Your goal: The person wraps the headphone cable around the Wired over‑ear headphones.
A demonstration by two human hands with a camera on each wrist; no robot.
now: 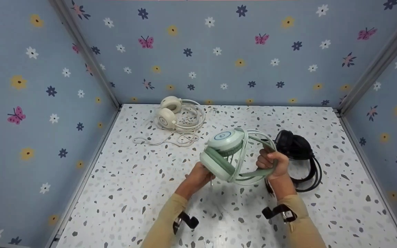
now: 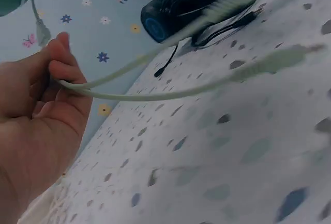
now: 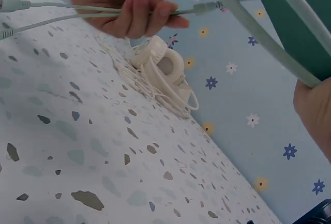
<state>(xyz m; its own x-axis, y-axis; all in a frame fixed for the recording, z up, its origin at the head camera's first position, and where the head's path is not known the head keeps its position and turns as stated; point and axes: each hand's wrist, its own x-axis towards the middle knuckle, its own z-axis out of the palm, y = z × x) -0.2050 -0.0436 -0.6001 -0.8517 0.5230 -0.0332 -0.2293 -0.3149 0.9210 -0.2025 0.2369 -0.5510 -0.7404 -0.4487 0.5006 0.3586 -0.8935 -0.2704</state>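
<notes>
Green-and-white headphones (image 1: 223,140) are held above the table, their pale cable wound around the headband and ear cups. My right hand (image 1: 273,164) grips the headband, with the fingers curled round it. Below the ear cups, my left hand (image 1: 199,175) pinches the cable (image 2: 170,95) near its end. Two plug ends (image 2: 282,58) stick out from the left fingers in the left wrist view. A short cable piece with a small connector (image 3: 208,8) shows on the other side of those fingers in the right wrist view.
White headphones (image 1: 166,118) with a loosely coiled cable lie at the back left of the speckled table (image 1: 133,193). Black headphones (image 1: 296,146) with a bundled cable lie at the right, just beyond my right hand. Flowered panels (image 1: 198,62) wall in the back and both sides.
</notes>
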